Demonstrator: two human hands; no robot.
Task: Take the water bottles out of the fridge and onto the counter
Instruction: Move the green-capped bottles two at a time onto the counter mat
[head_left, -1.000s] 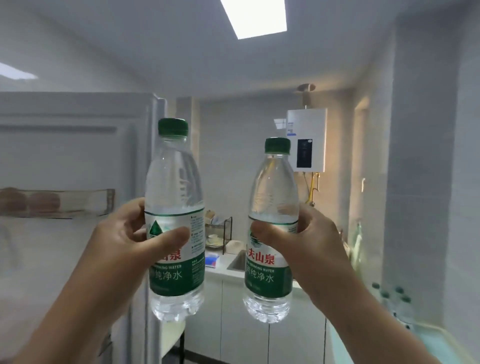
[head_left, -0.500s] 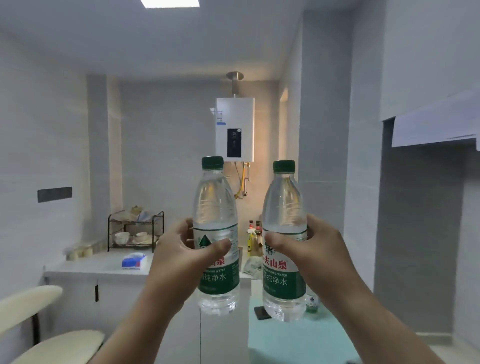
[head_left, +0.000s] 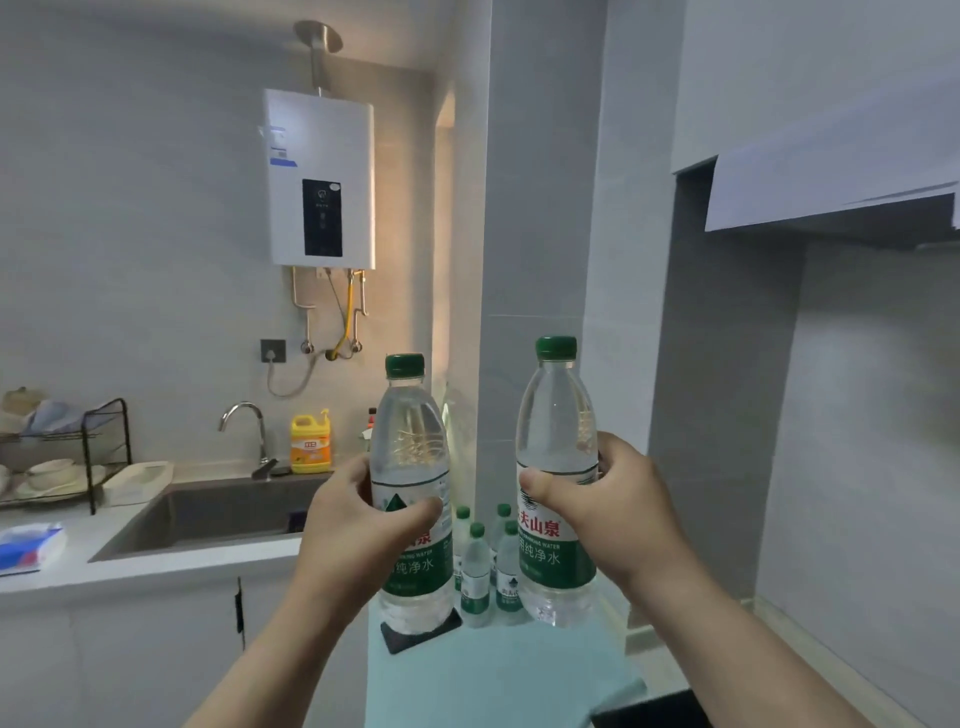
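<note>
I hold two clear water bottles with green caps and green labels upright in the air. My left hand (head_left: 358, 525) grips the left bottle (head_left: 410, 447) around its middle. My right hand (head_left: 618, 509) grips the right bottle (head_left: 556, 431) the same way. Both hang above a pale teal counter top (head_left: 498, 680). Several smaller-looking bottles of the same kind (head_left: 475, 571) stand at the back of that counter against the tiled column, between my two held bottles. The fridge is out of view.
A dark coaster (head_left: 421, 636) lies on the teal counter. To the left are a steel sink (head_left: 218, 514) with a tap (head_left: 244, 421), a yellow detergent jug (head_left: 310, 441), a dish rack (head_left: 62, 457) and a tissue pack (head_left: 28, 545). A water heater (head_left: 319, 176) hangs above.
My view has swung right and closer to the teal counter. The fridge door left the view. Both hands kept their bottles and lowered them towards the counter, where the standing bottles now show.
</note>
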